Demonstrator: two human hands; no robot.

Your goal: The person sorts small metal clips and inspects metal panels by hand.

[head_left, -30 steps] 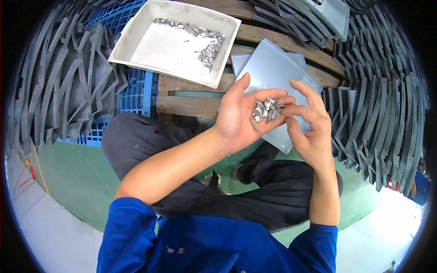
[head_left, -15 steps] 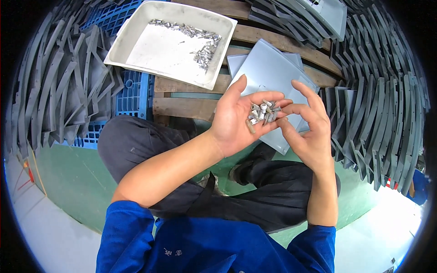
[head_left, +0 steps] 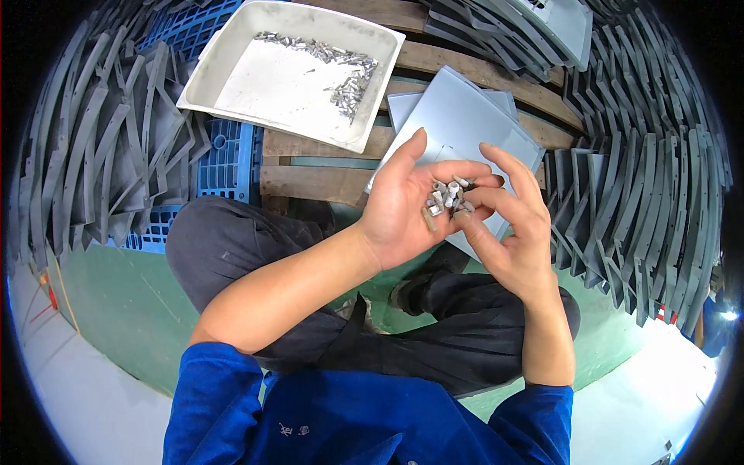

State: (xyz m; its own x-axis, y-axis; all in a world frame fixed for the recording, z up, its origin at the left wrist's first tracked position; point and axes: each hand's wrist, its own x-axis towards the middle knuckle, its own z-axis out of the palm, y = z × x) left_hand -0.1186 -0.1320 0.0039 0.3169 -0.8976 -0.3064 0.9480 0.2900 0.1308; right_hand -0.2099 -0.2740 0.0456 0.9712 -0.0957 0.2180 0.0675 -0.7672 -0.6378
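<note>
The right hand (head_left: pixel 515 248) has just moved a little to the left, and I see its thumb and one finger reach the short cylindrical metal pieces (head_left: pixel 451 195) in the palm of the left hand (head_left: pixel 391 213). I judge that it is now handling them. The left fingers lie close together, the thumb spread away; whether the right fingertips pinch one piece, I cannot tell. Similar pieces (head_left: pixel 354 87) remain inside the white tray (head_left: pixel 271 134).

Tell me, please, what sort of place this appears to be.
Probably a factory or workshop: stacked grey panels, a wooden pallet and a pale bin of small metallic-looking pieces suggest it.
</note>
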